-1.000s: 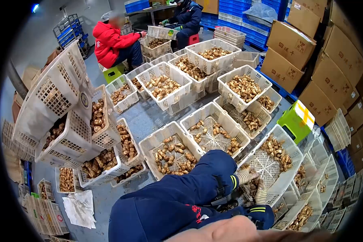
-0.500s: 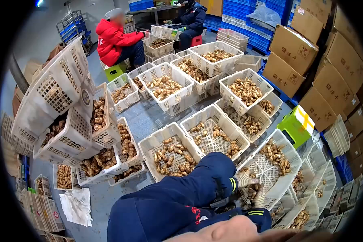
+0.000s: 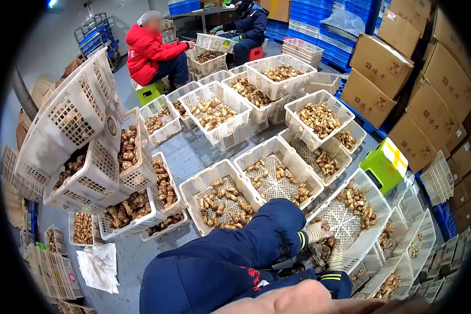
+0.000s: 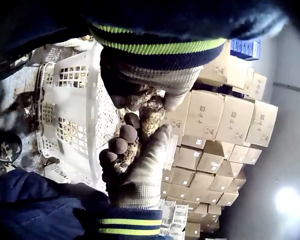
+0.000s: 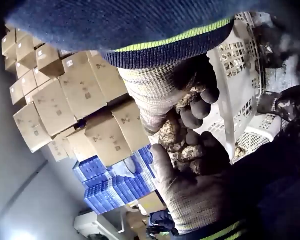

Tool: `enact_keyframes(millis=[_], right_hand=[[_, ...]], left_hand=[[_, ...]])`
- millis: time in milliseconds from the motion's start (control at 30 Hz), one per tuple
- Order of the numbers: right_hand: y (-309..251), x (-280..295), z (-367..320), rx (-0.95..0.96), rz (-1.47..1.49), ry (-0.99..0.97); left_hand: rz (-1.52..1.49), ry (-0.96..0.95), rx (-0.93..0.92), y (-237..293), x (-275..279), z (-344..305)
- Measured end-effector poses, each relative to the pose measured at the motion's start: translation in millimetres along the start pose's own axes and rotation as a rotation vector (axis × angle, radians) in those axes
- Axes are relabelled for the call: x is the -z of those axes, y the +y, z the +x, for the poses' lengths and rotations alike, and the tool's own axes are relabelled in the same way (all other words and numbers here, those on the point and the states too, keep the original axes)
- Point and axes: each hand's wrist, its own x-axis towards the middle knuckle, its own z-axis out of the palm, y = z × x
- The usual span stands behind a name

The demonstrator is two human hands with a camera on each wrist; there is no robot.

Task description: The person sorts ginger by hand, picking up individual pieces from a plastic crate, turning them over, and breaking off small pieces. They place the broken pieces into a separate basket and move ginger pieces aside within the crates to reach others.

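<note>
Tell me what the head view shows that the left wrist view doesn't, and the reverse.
Only the head view: a person in a red jacket and a green stool with yellow tape.

Only the left wrist view: a bright light beyond the cardboard cartons, and dark glove fingertips, indistinct in the head view.

Both: the left hand and right hand gripping brown tuber-like pieces, a white plastic crate, and stacked cartons.
</note>
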Motion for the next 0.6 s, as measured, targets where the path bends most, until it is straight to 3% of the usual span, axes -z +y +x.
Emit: enact_keyframes(millis=[167, 367, 600], right_hand=[[2, 2, -1, -0.008, 0.005, 0.009], [3, 1, -5, -0.031, 0.029, 0.037], [-6, -10, -14, 0.019, -0.091, 0.066]], left_hand=[[-0.054, -0.019, -0.033, -17, -7, 12], [0.042, -0.043, 0.02, 13, 5, -9], [0.007, -0.017, 0.005, 0, 0, -1]])
